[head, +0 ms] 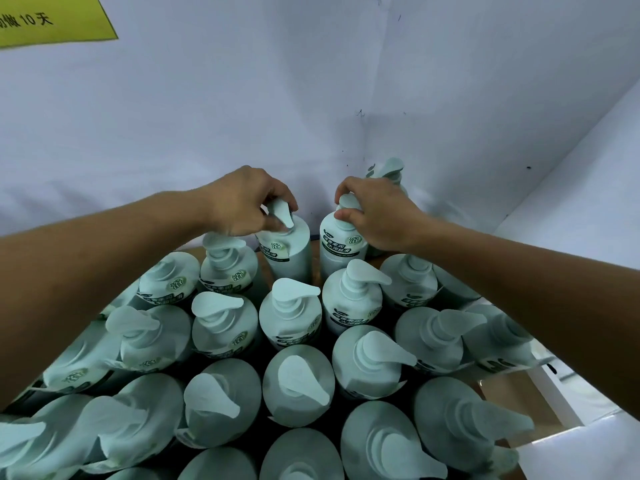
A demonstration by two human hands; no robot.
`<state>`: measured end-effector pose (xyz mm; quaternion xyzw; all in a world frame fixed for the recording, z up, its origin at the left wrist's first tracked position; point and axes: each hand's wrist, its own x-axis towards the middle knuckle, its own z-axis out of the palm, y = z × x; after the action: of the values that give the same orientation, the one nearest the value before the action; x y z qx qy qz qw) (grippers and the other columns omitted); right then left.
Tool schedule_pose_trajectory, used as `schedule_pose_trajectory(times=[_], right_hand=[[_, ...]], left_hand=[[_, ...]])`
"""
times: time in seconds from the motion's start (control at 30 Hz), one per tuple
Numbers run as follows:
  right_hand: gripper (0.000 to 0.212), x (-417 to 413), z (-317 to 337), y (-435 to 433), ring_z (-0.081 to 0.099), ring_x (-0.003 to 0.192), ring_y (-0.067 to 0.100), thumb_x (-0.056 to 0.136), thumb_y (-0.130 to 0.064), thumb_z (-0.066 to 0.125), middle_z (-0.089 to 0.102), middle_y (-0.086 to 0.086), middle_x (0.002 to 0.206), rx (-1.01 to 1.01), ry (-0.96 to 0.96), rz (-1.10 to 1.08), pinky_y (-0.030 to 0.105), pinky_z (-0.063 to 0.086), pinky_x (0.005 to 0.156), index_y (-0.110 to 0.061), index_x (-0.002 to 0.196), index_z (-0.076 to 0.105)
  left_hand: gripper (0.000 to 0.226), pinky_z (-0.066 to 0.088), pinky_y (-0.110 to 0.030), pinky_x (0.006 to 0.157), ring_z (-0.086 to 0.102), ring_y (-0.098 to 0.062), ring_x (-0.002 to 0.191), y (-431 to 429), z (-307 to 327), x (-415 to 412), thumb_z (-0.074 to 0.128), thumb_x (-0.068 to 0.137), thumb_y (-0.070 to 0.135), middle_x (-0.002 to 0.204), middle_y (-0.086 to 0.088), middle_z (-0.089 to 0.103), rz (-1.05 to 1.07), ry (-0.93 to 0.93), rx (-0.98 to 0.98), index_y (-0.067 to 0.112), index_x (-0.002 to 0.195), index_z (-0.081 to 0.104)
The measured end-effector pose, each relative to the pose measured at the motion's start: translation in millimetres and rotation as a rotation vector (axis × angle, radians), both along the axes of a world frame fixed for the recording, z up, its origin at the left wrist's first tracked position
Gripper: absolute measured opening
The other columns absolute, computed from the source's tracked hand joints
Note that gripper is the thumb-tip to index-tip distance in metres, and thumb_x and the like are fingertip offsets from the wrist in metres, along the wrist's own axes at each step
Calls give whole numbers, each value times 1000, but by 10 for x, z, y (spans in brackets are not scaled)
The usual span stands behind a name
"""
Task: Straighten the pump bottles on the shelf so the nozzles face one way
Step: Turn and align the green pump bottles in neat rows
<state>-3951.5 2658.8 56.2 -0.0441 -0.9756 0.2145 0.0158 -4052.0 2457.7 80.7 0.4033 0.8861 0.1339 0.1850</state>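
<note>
Several pale green pump bottles stand packed in rows below me, most nozzles pointing right. At the back of the group, my left hand [242, 202] grips the pump head of one bottle [289, 251], whose nozzle points toward me. My right hand [375, 211] is closed over the pump head of the neighbouring bottle [341, 254]; its nozzle is hidden under my fingers. One more bottle [389, 169] stands in the far corner behind my right hand.
A white wall [242, 98] closes the back and a white side panel [519, 116] the right. A yellow sign [45, 19] hangs at the upper left. Brown shelf surface [519, 393] and a white ledge [581, 445] show at the lower right.
</note>
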Motion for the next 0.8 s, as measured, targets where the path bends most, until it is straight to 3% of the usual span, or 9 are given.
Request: schedule_pose_trajectory(times=[0.17, 0.33, 0.4, 0.5, 0.63, 0.8], right_hand=[[21, -3, 31, 7, 50, 93, 16, 92, -28, 61, 61, 0, 100, -8, -23, 72, 24, 31, 76, -19, 110, 60], [18, 44, -10, 6, 48, 81, 13, 91, -30, 62, 47, -18, 73, -44, -17, 141, 23, 29, 73, -20, 105, 60], [16, 66, -7, 5, 49, 80, 13, 91, -29, 63, 50, -14, 73, -45, -30, 185, 24, 31, 72, -20, 104, 60], [17, 86, 7, 13, 48, 74, 11, 91, -29, 63, 52, -10, 74, -33, -52, 223, 22, 31, 67, -19, 104, 61], [17, 79, 13, 46, 45, 61, 2, 89, -29, 65, 47, -12, 65, -90, -35, 216, 11, 30, 56, -19, 102, 62], [19, 67, -40, 79, 45, 58, 4, 86, -40, 66, 53, -2, 67, -95, -35, 213, 15, 33, 55, -28, 101, 62]], left_hand=[[28, 47, -30, 79, 62, -22, 89, 51, -123, 81, 69, 85, 26, 91, -3, 69, -5, 213, 87, 13, 110, 66], [28, 48, -34, 76, 60, -21, 79, 28, -154, 189, 66, 87, 33, 78, 0, 67, -45, 267, 98, 13, 106, 67], [27, 47, -32, 73, 58, -20, 77, -14, -173, 224, 66, 87, 34, 73, 3, 63, -69, 278, 92, 14, 104, 68], [27, 42, -29, 71, 58, -18, 80, -69, -191, 261, 65, 88, 36, 84, -1, 69, -103, 280, 77, 17, 106, 67], [24, 42, -27, 71, 58, -17, 81, -72, -180, 291, 64, 88, 35, 86, 0, 71, -159, 286, 58, 19, 106, 68], [24, 46, -31, 77, 58, -17, 88, -56, -188, 324, 63, 89, 35, 90, 0, 69, -115, 238, 24, 21, 109, 65]])
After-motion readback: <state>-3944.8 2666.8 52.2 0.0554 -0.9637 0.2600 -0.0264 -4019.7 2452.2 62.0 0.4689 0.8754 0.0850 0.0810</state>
